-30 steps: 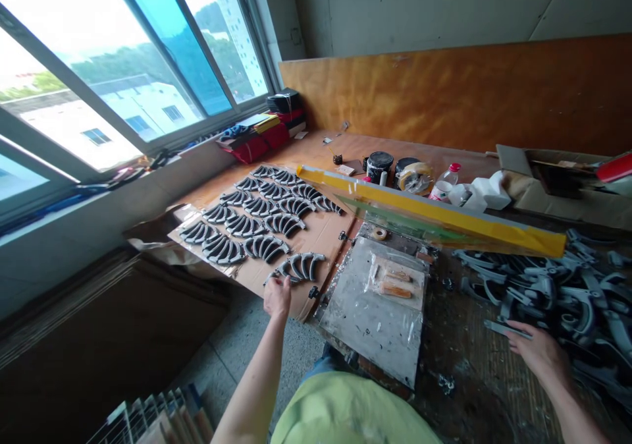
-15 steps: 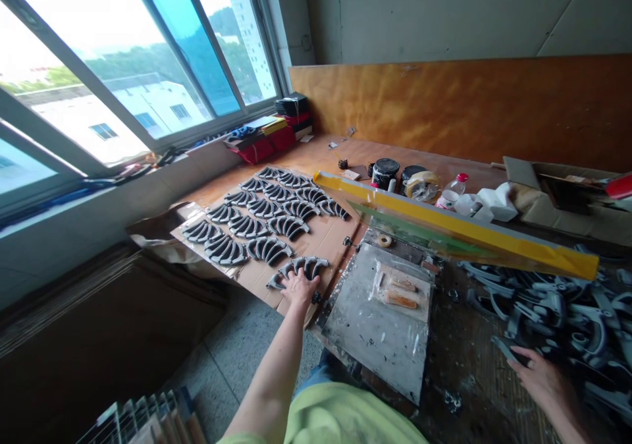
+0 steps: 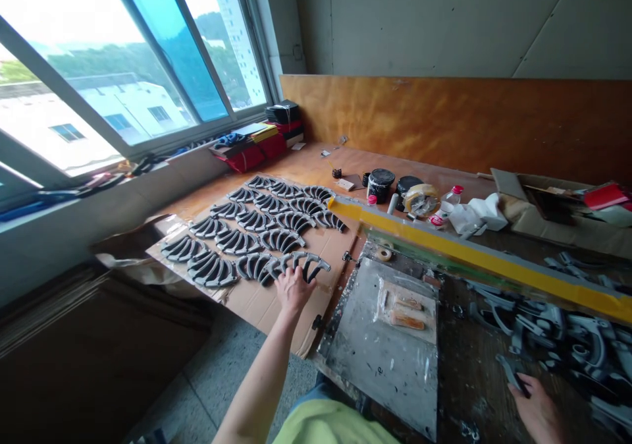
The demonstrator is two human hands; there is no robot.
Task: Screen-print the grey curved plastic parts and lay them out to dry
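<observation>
My left hand has its fingers curled over a fanned row of curved grey parts at the near edge of the laid-out rows. This row lies on a cardboard sheet, against more fans of the same parts. My fingers partly cover the pieces beneath. At the lower right, my right hand is closed on a single grey part, held low over the dark wooden bench. Beside it lies a loose heap of grey curved parts.
A grey metal plate carries a small plastic-wrapped pad. Behind it runs a long yellow-edged bar. Black-lidded tubs, a tape roll, a bottle and a cardboard box stand at the back.
My left hand has slid the row of curved parts away from the near edge, up against the other rows. My right hand still holds the grey part. The view has shifted slightly.
</observation>
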